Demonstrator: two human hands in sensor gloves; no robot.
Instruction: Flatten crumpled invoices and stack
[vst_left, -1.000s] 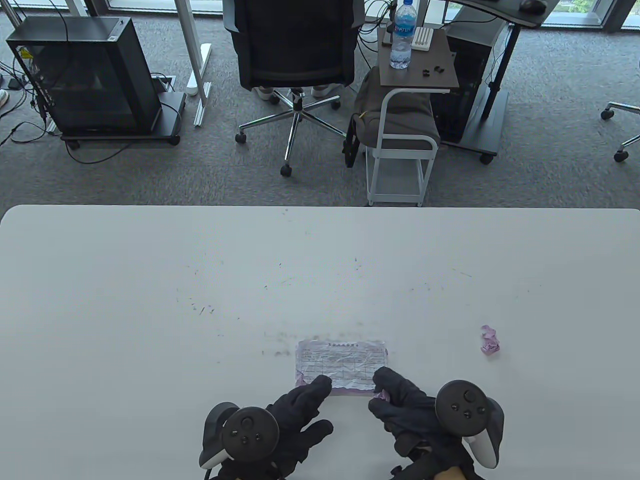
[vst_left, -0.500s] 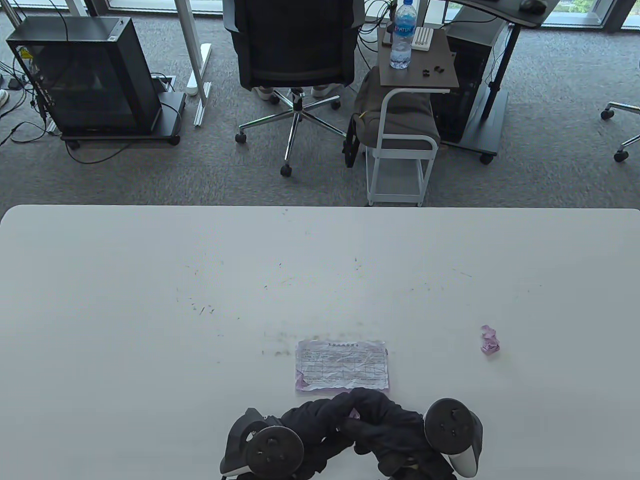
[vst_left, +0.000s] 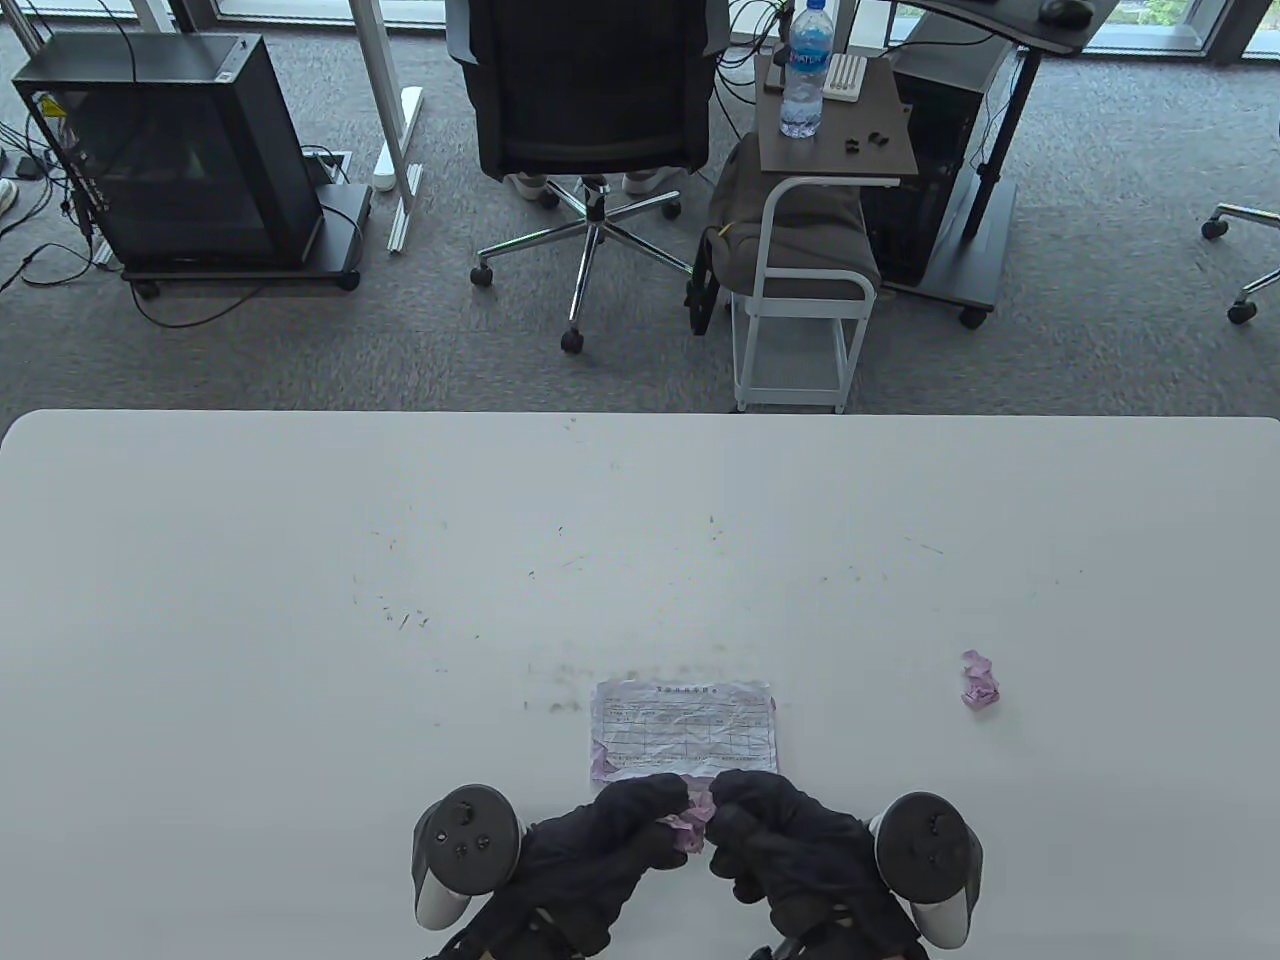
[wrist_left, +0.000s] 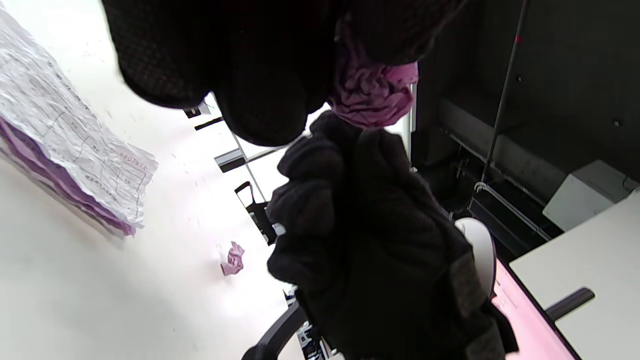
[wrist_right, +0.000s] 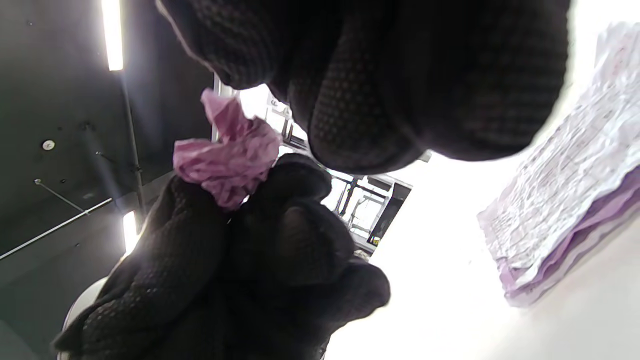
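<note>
A stack of flattened invoices (vst_left: 684, 728), white on top with purple sheets beneath, lies near the table's front edge; it also shows in the left wrist view (wrist_left: 65, 145) and the right wrist view (wrist_right: 565, 200). Just in front of the stack, my left hand (vst_left: 640, 830) and my right hand (vst_left: 760, 825) together grip a crumpled purple invoice (vst_left: 690, 826), held between their fingertips above the table. The wad shows in the left wrist view (wrist_left: 372, 95) and the right wrist view (wrist_right: 225, 155). A second crumpled purple invoice (vst_left: 980, 683) lies on the table to the right, also in the left wrist view (wrist_left: 232, 258).
The white table (vst_left: 300, 600) has faint pen marks. Beyond its far edge stand an office chair (vst_left: 590, 110), a small side cart (vst_left: 800, 290) with a water bottle (vst_left: 805, 70), and a computer case (vst_left: 170, 150).
Both hands left the stack's front edge and drew back together. They now hold a crumpled purple invoice between them, and have moved slightly apart and forward toward the stack.
</note>
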